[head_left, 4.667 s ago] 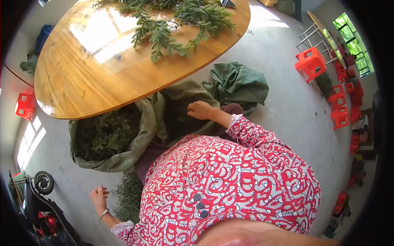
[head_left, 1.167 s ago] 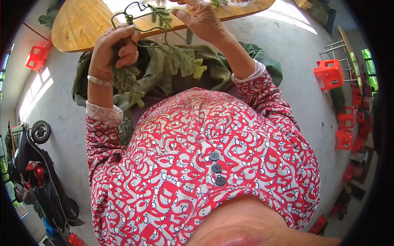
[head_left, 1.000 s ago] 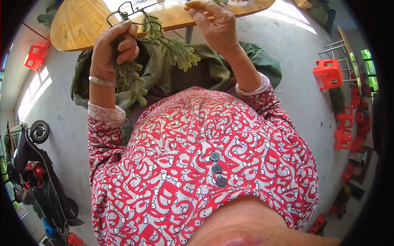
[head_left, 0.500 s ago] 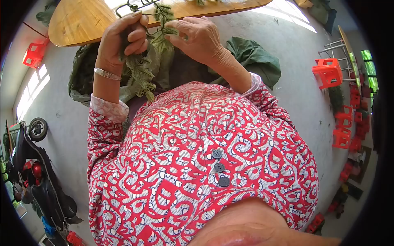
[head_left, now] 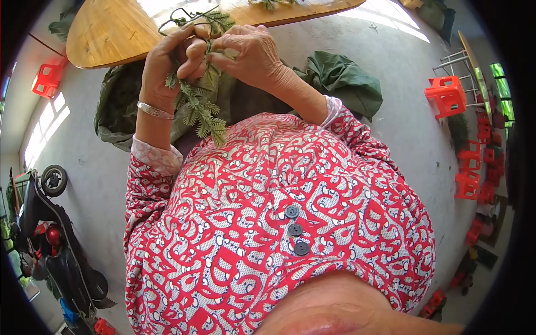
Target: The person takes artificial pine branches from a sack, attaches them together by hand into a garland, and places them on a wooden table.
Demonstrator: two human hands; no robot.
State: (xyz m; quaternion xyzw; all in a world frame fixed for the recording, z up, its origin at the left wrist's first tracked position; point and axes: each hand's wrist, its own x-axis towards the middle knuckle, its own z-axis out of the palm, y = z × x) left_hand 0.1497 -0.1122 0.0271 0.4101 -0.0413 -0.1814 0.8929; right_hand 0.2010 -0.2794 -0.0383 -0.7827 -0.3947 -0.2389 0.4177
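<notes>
My left hand (head_left: 170,67), with a silver bracelet at the wrist, is closed around an artificial pine sprig (head_left: 200,113) whose green needled tips hang below the fingers. A dark green wire frame (head_left: 177,21) sticks out above this hand, near the table edge. Close beside it, my right hand (head_left: 245,53) is closed, its thumb and forefinger pinching a part of the same sprig. More needled tips (head_left: 219,22) stand out between and above the two hands. The fingers hide the spot where sprig and wire meet.
A wooden table (head_left: 114,33) lies just beyond my hands, with another green sprig (head_left: 272,3) at its edge. Dark green sacks (head_left: 343,84) rest below it. Red stools (head_left: 445,96) stand on the right, one (head_left: 47,80) on the left, with a motor scooter (head_left: 61,245) lower left.
My left hand and the hanging sprig have shifted slightly right and down. My right hand has moved left, closer to the left hand, and its fingers have closed in on the sprig.
</notes>
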